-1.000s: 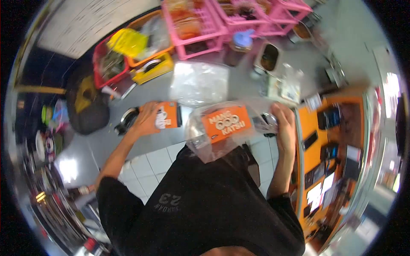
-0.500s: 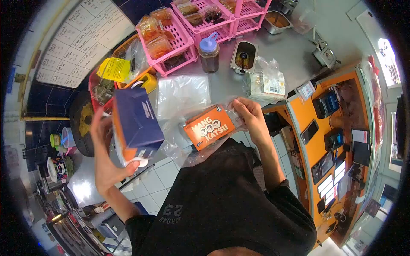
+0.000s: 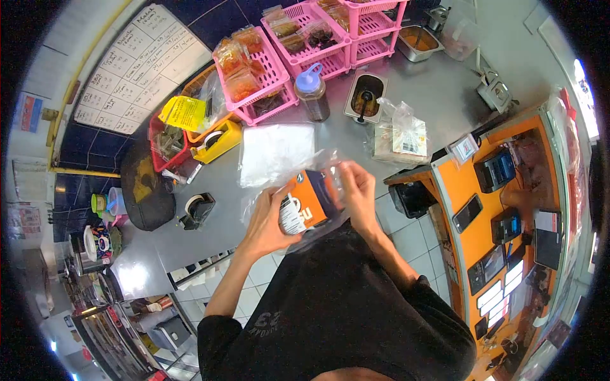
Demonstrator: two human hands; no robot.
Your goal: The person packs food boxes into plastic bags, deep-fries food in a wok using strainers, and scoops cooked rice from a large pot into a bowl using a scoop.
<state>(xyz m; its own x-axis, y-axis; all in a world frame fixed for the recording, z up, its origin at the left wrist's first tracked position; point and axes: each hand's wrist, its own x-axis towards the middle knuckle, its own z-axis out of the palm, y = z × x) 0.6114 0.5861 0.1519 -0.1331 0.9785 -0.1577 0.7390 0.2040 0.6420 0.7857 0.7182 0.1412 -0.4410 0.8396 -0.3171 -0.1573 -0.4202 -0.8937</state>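
Note:
My left hand [image 3: 265, 227] is closed around an orange and navy food box [image 3: 309, 202] with white lettering and a white striped patch. The box is in front of my chest, at the mouth of a clear plastic bag [image 3: 330, 160]. My right hand [image 3: 358, 195] pinches the bag's edge at the box's right side. How deep the box sits in the bag is hard to tell, and the other box seen earlier is not distinguishable now. Just behind the bag, a stack of clear plastic bags [image 3: 277, 152] lies on the steel counter [image 3: 219, 238].
A black tape dispenser [image 3: 197, 209] stands left on the counter. Behind are a yellow tape holder [image 3: 219, 145], pink baskets [image 3: 270, 76] of sauce packets, a lidded bottle [image 3: 311, 95] and a steel pan [image 3: 366, 95]. Wrapped boxes [image 3: 400, 136] and an orange shelf [image 3: 470, 190] are right.
My left hand has brought the navy and orange box from the left over to the bag. My right hand still grips the bag's edge. The tape dispenser has come into sight.

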